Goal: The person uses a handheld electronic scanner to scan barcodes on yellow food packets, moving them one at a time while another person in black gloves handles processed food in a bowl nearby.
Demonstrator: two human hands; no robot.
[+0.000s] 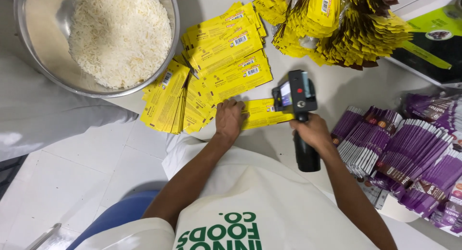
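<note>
My left hand [229, 119] presses flat on one end of a yellow pouch [262, 113] that lies on the white table. My right hand [313, 131] grips the black handle of a handheld printer gun [297, 99], whose head rests over the pouch's right end. The gun has a small screen and a red button on top.
Fanned stacks of flat yellow pouches [216, 67] lie beyond my left hand. More yellow pouches [337, 23] are heaped at the top right. Purple pouches [409, 153] fill the right side. A steel bowl of white rice [101, 33] sits top left.
</note>
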